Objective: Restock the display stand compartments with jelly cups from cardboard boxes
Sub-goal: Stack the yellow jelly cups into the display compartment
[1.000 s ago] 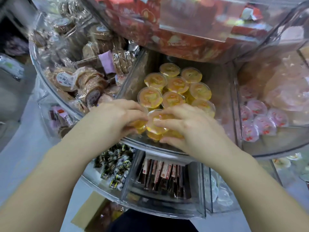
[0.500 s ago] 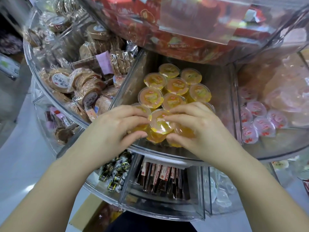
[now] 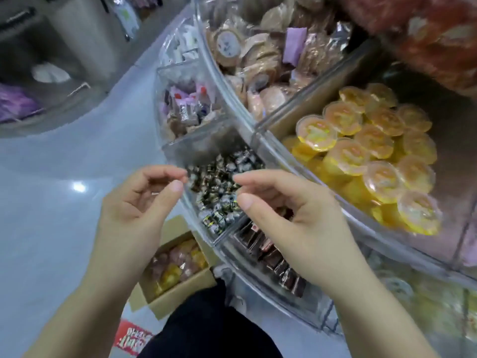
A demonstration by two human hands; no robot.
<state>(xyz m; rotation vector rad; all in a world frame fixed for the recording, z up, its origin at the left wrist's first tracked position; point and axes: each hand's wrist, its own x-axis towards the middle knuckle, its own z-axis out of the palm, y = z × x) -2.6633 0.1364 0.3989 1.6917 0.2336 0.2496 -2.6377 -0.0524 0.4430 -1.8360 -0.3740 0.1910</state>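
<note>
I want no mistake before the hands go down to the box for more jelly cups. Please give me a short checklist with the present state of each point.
1. Left hand holds nothing: ok.
2. Right hand holds nothing: ok.
3. Open brown cardboard box on the floor holds wrapped jelly cups: ok.
4. Path down to that box is free of obstacles: ok.
5. Orange jelly cups lie inside their clear plastic compartment: ok.
6. Room left there for another handful: cannot tell.

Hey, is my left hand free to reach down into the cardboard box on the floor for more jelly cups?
Probably yes. The left hand holds nothing, and the cardboard box sits open just below it with jelly cups showing; nothing lies between them.
</note>
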